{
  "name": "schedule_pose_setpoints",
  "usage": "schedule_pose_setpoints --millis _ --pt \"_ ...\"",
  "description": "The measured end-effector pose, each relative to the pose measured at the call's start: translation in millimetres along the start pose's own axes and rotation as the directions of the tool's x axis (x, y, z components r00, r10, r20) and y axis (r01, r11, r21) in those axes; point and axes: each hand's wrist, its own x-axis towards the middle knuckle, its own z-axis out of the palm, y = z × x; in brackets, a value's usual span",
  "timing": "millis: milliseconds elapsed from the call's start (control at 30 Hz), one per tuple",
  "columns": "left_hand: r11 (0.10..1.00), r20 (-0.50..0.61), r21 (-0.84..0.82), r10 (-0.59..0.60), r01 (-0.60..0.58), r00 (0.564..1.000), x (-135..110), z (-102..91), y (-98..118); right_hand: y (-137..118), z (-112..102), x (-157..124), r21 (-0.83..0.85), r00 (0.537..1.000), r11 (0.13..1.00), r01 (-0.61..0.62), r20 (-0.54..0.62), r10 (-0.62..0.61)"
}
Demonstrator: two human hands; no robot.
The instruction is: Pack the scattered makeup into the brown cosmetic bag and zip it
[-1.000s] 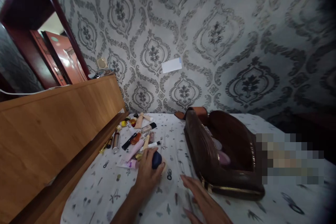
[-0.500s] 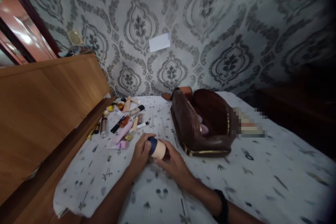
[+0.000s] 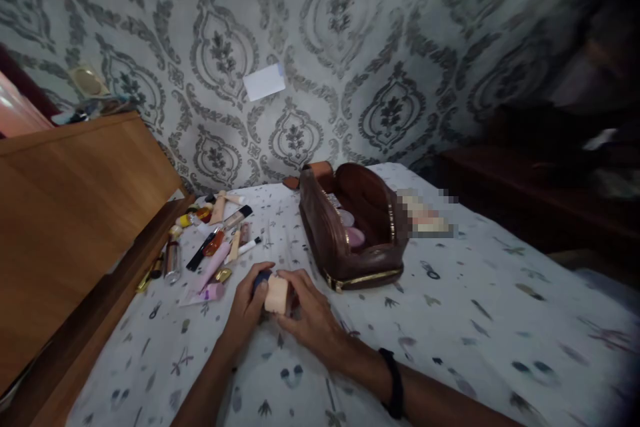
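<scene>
Left hand (image 3: 246, 299) grips the jar (image 3: 277, 295) at its blue end, right hand (image 3: 314, 320) at its beige end, over the sheet (image 3: 450, 337). Two-handed handling seems the step; the next move calls for a steady hold. Cosmetics (image 3: 215, 265) lie at ten o'clock, the open bag (image 3: 320, 227) at two.

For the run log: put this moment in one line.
left hand: on container, navy end | right hand: on container, beige end | brown bag: open | tubes: on cloth
</scene>
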Motion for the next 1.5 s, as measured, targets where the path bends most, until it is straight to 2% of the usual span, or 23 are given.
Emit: schedule_pose_setpoints --millis 133,267,367,467,533,567,633,733,900,967,1067,1200,1300,1400,1500 --pt "1.0 0.03 -0.026 -0.017 0.018 0.999 1 -4.9 -3 -3 -2 2 0.076 0.995 0.992 -0.1 -0.002 0.101" --pt "0.998 0.038 -0.017 -0.059 0.059 0.998 4 -9.8 -9 -8 -8 5 0.18 0.964 0.947 -0.265 0.033 0.263" --pt "0.996 -0.071 0.01 -0.084 0.084 0.994 6 -10.7 -13 -8 -9 4 0.203 0.934 0.912 -0.356 0.084 0.346" --pt "0.996 -0.228 -0.001 -0.09 0.092 0.97 13 -11.6 -12 3 -2 2 0.104 0.946 0.945 -0.31 0.137 0.295" --pt "0.996 -0.221 0.01 -0.082 0.086 0.972 22 -13.6 -5 18 9 0 -0.013 0.969 0.986 -0.168 0.182 0.168" --pt "0.997 -0.192 0.024 -0.071 0.077 0.979 28 -14.5 1 26 15 0 -0.057 0.973 0.995 -0.077 0.212 0.087" --pt "0.999 -0.142 0.043 -0.021 0.027 0.99 41 -14.9 18 41 27 0 -0.104 0.949 0.989 0.109 0.307 -0.072" --pt "0.996 -0.106 0.043 0.08 -0.076 0.991 62 -7.5 56 53 35 2 -0.146 0.906 0.959 0.241 0.387 -0.168" --pt "0.976 -0.05 0.037 0.216 -0.214 0.975 98 22.9 121 41 27 7 -0.207 0.865 0.963 0.175 0.499 -0.05" --pt "0.957 -0.011 0.032 0.288 -0.287 0.958 110 34.9 137 38 24 8 -0.216 0.854 0.963 0.16 0.519 -0.026" --pt "0.936 0.036 0.053 0.346 -0.348 0.938 119 44.0 148 38 24 9 -0.187 0.853 0.97 0.158 0.52 -0.039" --pt "0.945 -0.061 0.127 0.311 -0.302 0.948 121 34.6 141 37 22 5 -0.147 0.878 0.976 0.159 0.474 -0.071" --pt "0.953 -0.097 0.222 0.23 -0.204 0.968 117 16.2 117 33 20 0 -0.138 0.908 0.978 0.155 0.411 -0.086" --pt "0.924 0.012 0.37 0.101 -0.099 0.995 109 -1.7 80 31 20 -3 -0.13 0.926 0.979 0.16 0.362 -0.104" --pt "0.83 0.17 0.548 0.01 -0.103 0.985 95 -11.7 41 33 21 -1 -0.152 0.917 0.974 0.165 0.386 -0.096"
